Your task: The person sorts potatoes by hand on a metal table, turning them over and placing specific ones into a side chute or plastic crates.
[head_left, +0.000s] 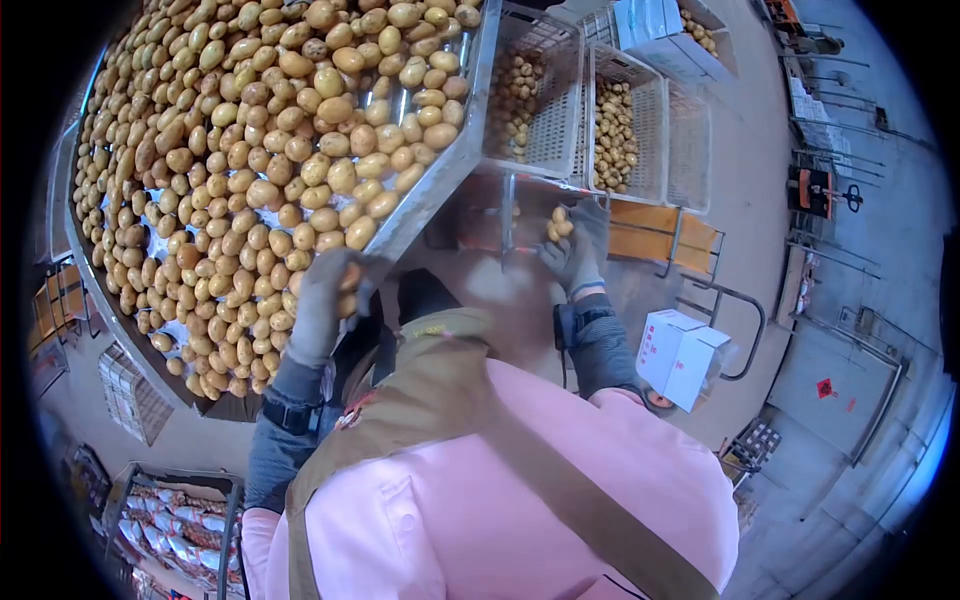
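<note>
Many washed potatoes (pixel 240 200) lie on a sorting table with a metal rim (pixel 440 185). My left hand (pixel 320 305), in a grey glove, is at the table's near edge, with its fingers curled round a potato (pixel 351 276). Off to the right, my gloved right hand (pixel 578 262) holds a few potatoes (pixel 560 225) at its fingertips, close to a metal-framed opening below the crates. Its glove hides part of the grip.
Beyond the right hand stand plastic crates (pixel 655 130) with potatoes inside. A white box (pixel 683 355) sits by a metal-tube cart handle (pixel 750 310) on the right. Filled net bags (pixel 180 525) rest on a rack at lower left.
</note>
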